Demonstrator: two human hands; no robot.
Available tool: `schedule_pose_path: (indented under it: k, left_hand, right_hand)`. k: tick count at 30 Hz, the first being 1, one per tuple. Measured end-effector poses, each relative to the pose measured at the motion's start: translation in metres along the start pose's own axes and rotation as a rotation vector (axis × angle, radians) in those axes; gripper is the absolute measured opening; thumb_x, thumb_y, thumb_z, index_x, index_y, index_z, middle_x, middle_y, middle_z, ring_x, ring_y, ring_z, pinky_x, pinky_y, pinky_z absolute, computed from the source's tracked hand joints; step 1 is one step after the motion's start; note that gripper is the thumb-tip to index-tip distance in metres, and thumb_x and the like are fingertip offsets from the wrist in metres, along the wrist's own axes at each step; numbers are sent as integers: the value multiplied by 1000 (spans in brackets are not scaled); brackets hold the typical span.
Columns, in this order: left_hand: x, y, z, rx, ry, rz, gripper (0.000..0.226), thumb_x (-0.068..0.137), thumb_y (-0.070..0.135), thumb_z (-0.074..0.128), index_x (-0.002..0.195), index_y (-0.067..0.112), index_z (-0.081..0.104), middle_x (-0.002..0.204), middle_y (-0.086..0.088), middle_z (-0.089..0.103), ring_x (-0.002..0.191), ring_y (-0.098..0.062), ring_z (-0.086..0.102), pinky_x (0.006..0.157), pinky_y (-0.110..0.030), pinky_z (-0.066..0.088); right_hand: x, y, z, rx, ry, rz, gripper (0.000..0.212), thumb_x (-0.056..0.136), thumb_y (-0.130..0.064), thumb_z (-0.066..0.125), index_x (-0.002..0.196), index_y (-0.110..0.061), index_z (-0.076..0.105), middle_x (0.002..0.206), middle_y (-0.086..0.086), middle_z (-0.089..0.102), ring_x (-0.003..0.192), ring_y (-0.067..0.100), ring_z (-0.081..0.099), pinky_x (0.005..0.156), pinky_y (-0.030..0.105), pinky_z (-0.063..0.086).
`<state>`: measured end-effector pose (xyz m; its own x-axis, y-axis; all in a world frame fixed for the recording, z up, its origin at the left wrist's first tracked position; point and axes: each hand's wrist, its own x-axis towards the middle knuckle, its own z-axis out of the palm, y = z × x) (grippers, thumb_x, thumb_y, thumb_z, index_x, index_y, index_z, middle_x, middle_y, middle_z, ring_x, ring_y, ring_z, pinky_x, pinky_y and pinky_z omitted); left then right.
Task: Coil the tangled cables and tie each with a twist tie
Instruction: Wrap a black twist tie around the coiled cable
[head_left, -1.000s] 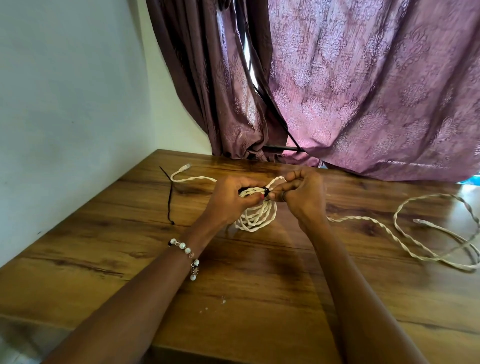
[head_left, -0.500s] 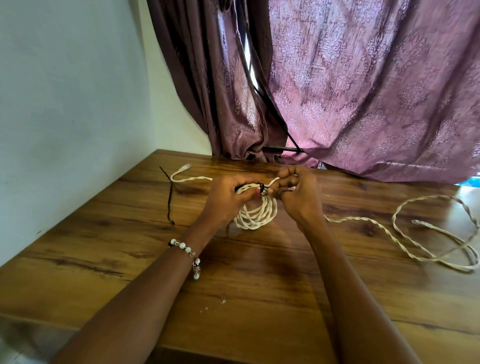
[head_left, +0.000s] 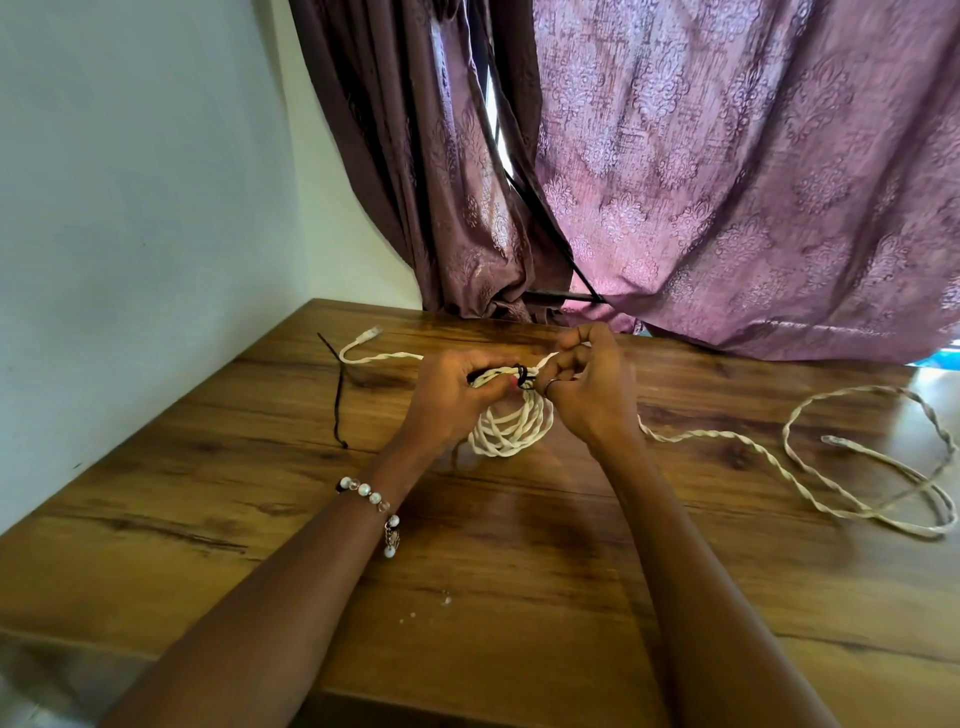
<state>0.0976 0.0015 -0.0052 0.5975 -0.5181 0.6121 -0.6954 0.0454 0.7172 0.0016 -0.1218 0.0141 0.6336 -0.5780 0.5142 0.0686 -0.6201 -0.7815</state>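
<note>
**Tying Off the First Coil**

Spanning most of the view, the wooden table (head_left: 519, 571) serves as the work surface, pushed into a corner under a purple curtain (head_left: 727, 182). Across its right side sprawls the loose cable (head_left: 810, 470), a cream twisted cord lying in open loops with its plug end free; it seems to be waiting its turn, uncoiled and untied. Whether it joins the bundle in the hands is hidden behind the right wrist.

Near the table's middle, the coiled cable (head_left: 511, 428) hangs in a tight bundle of loops, raised just off the wood so both hands can reach round its top. The left hand (head_left: 447, 400) curls its fingers over the upper part of the coil, keeping the loops from springing apart. The right hand (head_left: 589, 387) pinches close beside it, fingertips bent in at the black twist tie (head_left: 523, 375) wrapped round the gathered strands, probably to turn its ends tight.

A spare black tie (head_left: 338, 395) lies flat at the left, near the free plug (head_left: 368, 333) of the coiled cord, likely kept for the second cable.
</note>
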Motion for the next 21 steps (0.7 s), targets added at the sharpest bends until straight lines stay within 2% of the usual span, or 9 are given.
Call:
schedule_pose_path:
  k: [4,7,10,16,21]
  left_hand:
    - [1,3,-4,-6,-21,11,25,81,5,71,105,12,73,96,6,72,89,2,66,79,-13,50]
    - [0,5,-5,-42,-10,-4,25,81,5,71,105,14,72,92,11,70,86,1,67,79,-18,53]
    - [0,7,-5,-58,-13,5,27,81,4,71,105,16,72,92,11,70,85,3,67,79,-17,53]
    - [0,8,-5,-45,-20,29,25,81,3,71,105,12,72,93,12,69,85,8,65,79,-14,51]
    - [1,7,-6,-36,-19,36,24,81,4,71,104,12,73,92,12,70,84,9,65,77,-12,50]
  right_hand:
    - [0,0,1,-29,20,-63,39,67,10,68,97,-4,48,63,-2,64,48,-1,54,53,14,42]
    - [1,0,3,-12,64,-85,38,67,9,68,95,-6,47,65,1,67,54,13,61,57,24,46]
    - [0,2,6,-11,115,-101,38,66,10,67,96,-4,47,66,5,67,58,18,62,56,22,45]
    - [-2,0,10,4,161,-116,41,63,12,67,93,-6,46,63,5,62,51,10,54,48,12,38]
    - [-3,-3,8,-17,110,-163,44,63,10,70,93,-8,43,63,2,60,48,3,49,50,12,37]
